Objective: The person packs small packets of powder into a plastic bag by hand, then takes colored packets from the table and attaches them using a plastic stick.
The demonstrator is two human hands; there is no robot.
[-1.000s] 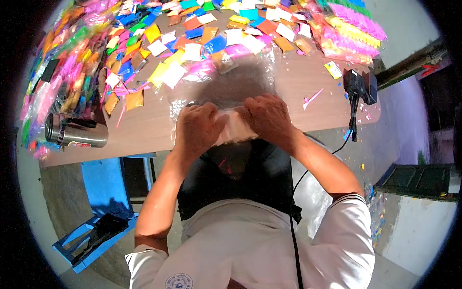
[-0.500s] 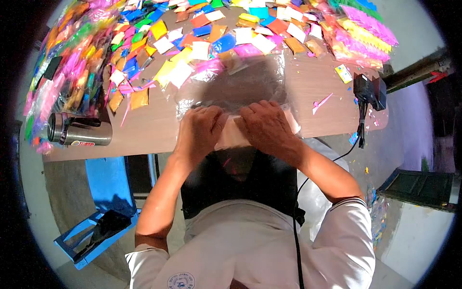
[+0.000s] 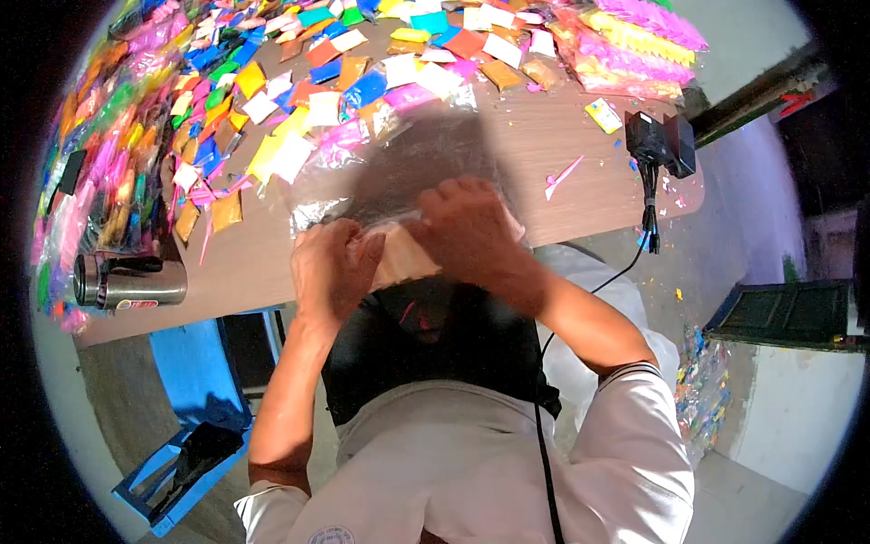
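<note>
A clear plastic bag (image 3: 319, 214) lies at the front edge of the brown table, its film glinting where light hits it. My left hand (image 3: 333, 272) has its fingers curled over the bag's near edge on the left. To the right and a little farther forward, my right hand (image 3: 467, 231) grips the same edge with bent fingers. Between the two hands shows a pale pinkish area (image 3: 403, 258); whether it is bag contents or lit tabletop I cannot tell. The fingertips are partly hidden beneath the hands.
Many small coloured packets (image 3: 367, 91) cover the far table (image 3: 535, 213). Long filled bags (image 3: 118, 154) lie left, near a steel mug (image 3: 145, 281). Stacked pink and yellow packs (image 3: 634, 54) stand far right, beside a black adapter with cable (image 3: 660, 145). A blue chair (image 3: 195, 363) is lower left.
The view has shifted and turned slightly. My left hand has moved down and left, while my right hand sits higher than it, so the bag's edge between them is now slanted.
</note>
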